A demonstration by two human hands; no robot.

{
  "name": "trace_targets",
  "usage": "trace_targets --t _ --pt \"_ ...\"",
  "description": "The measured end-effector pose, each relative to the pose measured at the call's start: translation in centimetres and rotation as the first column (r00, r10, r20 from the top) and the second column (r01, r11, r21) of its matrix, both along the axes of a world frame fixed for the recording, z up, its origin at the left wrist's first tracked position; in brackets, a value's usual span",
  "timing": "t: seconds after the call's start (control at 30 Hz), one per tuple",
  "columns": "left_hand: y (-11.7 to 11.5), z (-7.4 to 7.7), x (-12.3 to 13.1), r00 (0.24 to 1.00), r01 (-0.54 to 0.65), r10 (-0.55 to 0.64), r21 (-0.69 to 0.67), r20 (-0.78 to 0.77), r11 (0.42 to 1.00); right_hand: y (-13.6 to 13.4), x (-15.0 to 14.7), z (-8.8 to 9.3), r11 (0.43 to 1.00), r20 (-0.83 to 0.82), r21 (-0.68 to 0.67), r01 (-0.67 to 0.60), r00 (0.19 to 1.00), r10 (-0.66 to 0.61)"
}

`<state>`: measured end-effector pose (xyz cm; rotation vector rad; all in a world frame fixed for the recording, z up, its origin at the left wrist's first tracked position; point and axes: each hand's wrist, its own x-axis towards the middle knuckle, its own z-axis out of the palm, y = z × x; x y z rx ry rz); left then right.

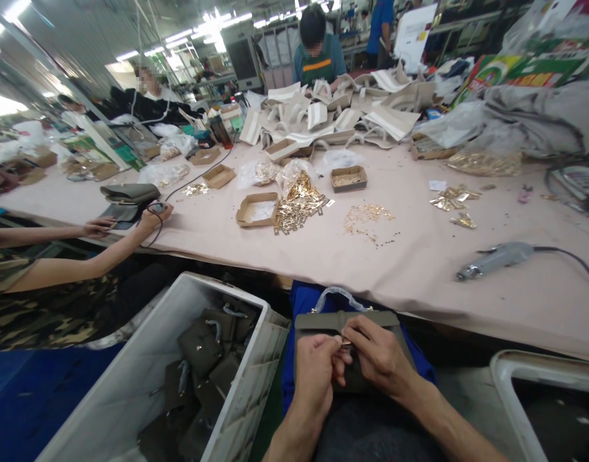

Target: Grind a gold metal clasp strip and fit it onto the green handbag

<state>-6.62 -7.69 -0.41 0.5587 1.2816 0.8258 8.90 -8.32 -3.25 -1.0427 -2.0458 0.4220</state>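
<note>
On my lap rests a dark olive handbag (314,323), its top handle (341,292) wrapped in clear film and fixed with gold-coloured fittings. My left hand (314,369) is closed in a pinch in front of the bag's flap. Meeting it fingertip to fingertip, my right hand (378,353) is pinched too. A small gold-coloured metal fitting (346,343) shows between the fingertips of both hands. Its exact kind is mostly hidden by the fingers. The bag's lower front is partly covered by my hands.
A white crate (263,333) of dark bags stands left; another bin (503,372) is at right. On the table lie an electric screwdriver (499,260), gold metal pieces (301,205), small boxes (256,210) and pale bag parts (318,115). A co-worker's hand (153,218) works at left.
</note>
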Motion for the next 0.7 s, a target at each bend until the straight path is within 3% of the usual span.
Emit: trace_targets --t 0.1,0.13,0.2,0.27,0.37,0.57,0.63,0.7 --pt "-0.8 0.7 -0.7 0.962 0.076 0.008 0.298 -0.274 0.951 0.5 0.1 0.5 0.997 0.001 -0.074 0.031 1.000 -0.031" --pt "-0.9 0.8 -0.9 0.933 0.145 0.019 0.422 -0.360 0.895 0.7 0.1 0.7 0.995 0.001 -0.094 0.033 0.999 -0.033" --pt "-0.8 1.0 -1.3 0.891 0.288 0.044 0.637 -0.452 0.715 1.1 0.2 0.9 0.992 0.005 -0.127 0.023 1.000 -0.022" --pt "-0.2 0.8 -1.5 0.878 0.359 0.081 0.760 -0.472 0.542 1.4 0.3 1.0 0.988 0.008 -0.153 0.010 1.000 -0.008" --pt "1.0 0.4 -1.6 0.872 0.409 0.096 0.820 -0.481 0.400 1.7 0.5 1.1 0.980 -0.011 -0.197 -0.003 1.000 0.001" --pt "2.2 0.2 -1.5 0.864 0.473 0.014 0.821 -0.503 0.319 2.1 1.2 1.2 0.961 -0.076 -0.275 -0.039 0.997 0.019" --pt "2.2 0.4 -1.3 0.849 0.486 0.020 0.797 -0.528 0.359 2.1 1.3 1.2 0.954 -0.072 -0.299 -0.035 0.997 0.014" --pt "2.2 0.7 -1.1 0.821 0.509 0.010 0.739 -0.571 0.441 2.0 1.2 1.1 0.947 -0.054 -0.320 -0.009 0.998 -0.009"
